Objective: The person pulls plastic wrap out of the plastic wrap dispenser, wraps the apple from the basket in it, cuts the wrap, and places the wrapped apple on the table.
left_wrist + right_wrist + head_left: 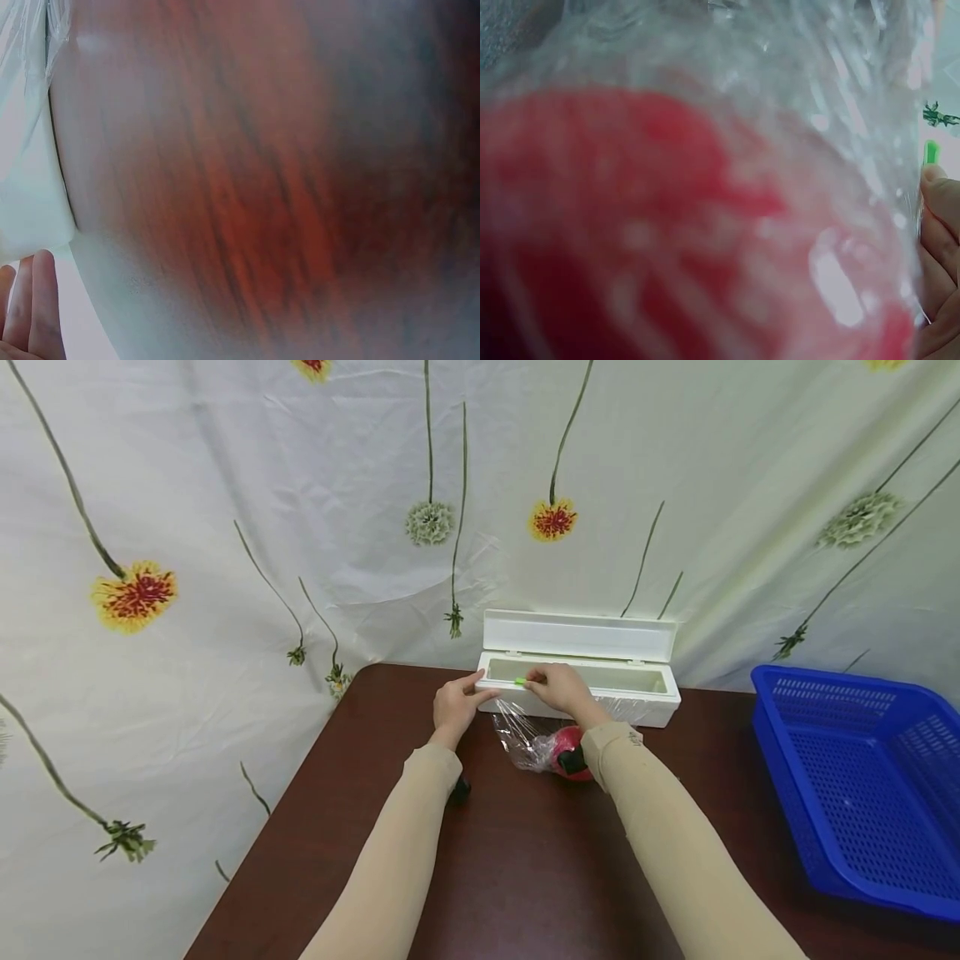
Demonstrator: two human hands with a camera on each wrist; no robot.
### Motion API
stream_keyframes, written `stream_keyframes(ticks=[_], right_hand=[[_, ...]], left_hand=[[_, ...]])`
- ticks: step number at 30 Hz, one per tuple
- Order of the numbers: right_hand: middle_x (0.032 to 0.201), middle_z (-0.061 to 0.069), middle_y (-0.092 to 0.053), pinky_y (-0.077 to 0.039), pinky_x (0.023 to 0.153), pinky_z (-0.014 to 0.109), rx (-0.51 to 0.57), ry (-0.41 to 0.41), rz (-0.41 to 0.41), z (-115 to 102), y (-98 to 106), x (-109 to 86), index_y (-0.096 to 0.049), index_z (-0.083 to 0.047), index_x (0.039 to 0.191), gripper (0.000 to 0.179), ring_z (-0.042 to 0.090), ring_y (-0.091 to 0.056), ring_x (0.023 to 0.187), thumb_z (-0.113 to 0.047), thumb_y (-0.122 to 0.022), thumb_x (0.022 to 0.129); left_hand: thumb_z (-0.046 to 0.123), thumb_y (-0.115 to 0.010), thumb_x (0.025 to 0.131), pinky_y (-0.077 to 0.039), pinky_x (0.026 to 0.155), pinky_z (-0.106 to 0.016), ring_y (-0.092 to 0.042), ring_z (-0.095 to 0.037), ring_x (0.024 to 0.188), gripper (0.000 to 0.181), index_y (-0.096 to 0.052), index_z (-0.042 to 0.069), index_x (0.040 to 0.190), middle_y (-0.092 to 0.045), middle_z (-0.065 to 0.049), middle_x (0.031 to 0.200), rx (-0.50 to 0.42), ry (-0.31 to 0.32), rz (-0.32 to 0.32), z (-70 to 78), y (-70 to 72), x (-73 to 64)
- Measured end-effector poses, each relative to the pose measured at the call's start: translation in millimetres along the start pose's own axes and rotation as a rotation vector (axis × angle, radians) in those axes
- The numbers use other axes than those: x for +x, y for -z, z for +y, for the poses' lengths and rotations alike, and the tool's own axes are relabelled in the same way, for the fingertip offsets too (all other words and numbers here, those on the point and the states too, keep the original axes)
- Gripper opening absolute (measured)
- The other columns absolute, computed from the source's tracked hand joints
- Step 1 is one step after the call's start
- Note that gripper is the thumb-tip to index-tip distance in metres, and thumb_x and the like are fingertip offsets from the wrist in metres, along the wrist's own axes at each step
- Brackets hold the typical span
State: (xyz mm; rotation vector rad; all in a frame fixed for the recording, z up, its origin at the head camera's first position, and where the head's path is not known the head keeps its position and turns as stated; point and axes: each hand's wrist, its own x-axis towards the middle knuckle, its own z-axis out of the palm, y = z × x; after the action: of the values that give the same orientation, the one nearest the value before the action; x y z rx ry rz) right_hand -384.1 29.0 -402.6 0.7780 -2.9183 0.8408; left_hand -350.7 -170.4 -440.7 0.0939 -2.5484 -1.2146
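Observation:
A long white cling film dispenser [577, 706] stands at the back of the table with its lid [577, 635] raised. At its left end my left hand [454, 703] grips the box between thumb and fingers; in the left wrist view, fingers [45, 307] show beside the box's corner. My right hand [558, 687] pinches a small green slider [521, 681] on the front rim, also visible in the right wrist view [931, 152]. Clear plastic film [517, 735] hangs from the front edge and lies over a rounded red object [567, 739], partly hidden by the right wrist; its kind is unclear.
A blue slatted plastic basket [791, 793] sits on the right of the dark brown table [517, 868]. Behind the dispenser hangs a pale flowered cloth [360, 510], which also runs along the table's left edge.

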Motion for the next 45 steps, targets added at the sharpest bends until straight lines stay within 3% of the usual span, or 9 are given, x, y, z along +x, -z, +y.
stream_keyframes(ticks=[30, 39, 45], right_hand=[[0.102, 0.012, -0.067, -0.047, 0.087, 0.039, 0.031, 0.043, 0.018, 8, 0, -4.0, -0.065, -0.002, 0.105, 0.023, 0.027, -0.061, 0.096, -0.02, -0.058, 0.094], [0.103, 0.014, -0.066, -0.047, 0.089, 0.04, 0.084, 0.038, 0.009, 12, 0, -5.3, -0.064, 0.0, 0.108, 0.023, 0.028, -0.061, 0.098, -0.018, -0.057, 0.094], [0.102, 0.012, -0.067, -0.046, 0.088, 0.039, 0.049, 0.043, 0.024, 14, -1, -3.4, -0.066, -0.002, 0.106, 0.023, 0.027, -0.061, 0.097, -0.021, -0.058, 0.094]], left_hand=[[0.04, -0.078, 0.071, -0.046, 0.064, -0.033, -0.063, -0.02, 0.084, 0.056, -0.064, 0.023, 0.123, -0.069, -0.004, 0.107, 0.004, 0.01, -0.004, -0.8, -0.8, -0.3], [0.042, -0.077, 0.072, -0.047, 0.065, -0.033, -0.063, -0.019, 0.09, 0.056, -0.063, 0.024, 0.124, -0.068, -0.005, 0.109, -0.011, 0.013, -0.023, -0.8, -1.0, -0.9], [0.042, -0.077, 0.072, -0.049, 0.066, -0.033, -0.063, -0.019, 0.092, 0.056, -0.063, 0.024, 0.124, -0.068, -0.005, 0.109, -0.014, 0.005, -0.023, -3.7, -0.8, 0.8]])
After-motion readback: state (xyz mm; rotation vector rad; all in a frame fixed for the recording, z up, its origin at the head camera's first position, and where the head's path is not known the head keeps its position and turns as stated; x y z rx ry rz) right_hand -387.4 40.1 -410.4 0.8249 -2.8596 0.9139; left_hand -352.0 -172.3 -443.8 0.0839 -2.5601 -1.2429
